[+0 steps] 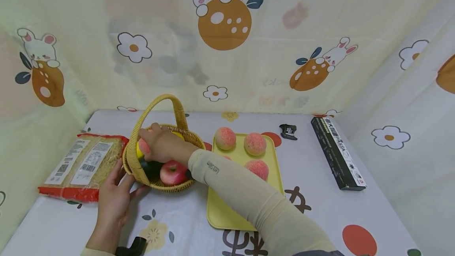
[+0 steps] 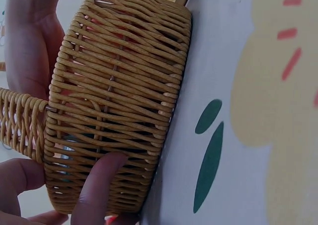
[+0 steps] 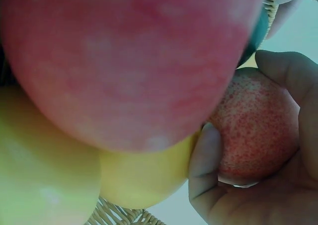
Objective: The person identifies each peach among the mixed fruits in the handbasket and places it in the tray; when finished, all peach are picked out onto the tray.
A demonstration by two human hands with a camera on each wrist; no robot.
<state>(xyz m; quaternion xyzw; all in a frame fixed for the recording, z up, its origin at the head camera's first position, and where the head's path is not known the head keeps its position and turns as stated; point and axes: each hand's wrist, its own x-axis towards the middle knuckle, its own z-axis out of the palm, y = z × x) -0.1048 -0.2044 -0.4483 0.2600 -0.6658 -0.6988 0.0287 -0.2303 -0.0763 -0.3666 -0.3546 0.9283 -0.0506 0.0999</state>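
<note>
A wicker basket with a tall handle stands left of centre, with fruit in it. My left hand grips its near left side, the thumb against the woven wall and a finger by the handle's base. Inside the basket, my right hand holds a reddish peach between thumb and fingers. Close by lie a red apple, a yellow fruit, a yellow-green fruit and a dark green item. The right hand hides part of the basket's contents in the head view.
A yellow tray right of the basket bears several peaches, partly covered by the right sleeve. A red-edged bag of grain lies left. Farther right are a small black packet and a long black box.
</note>
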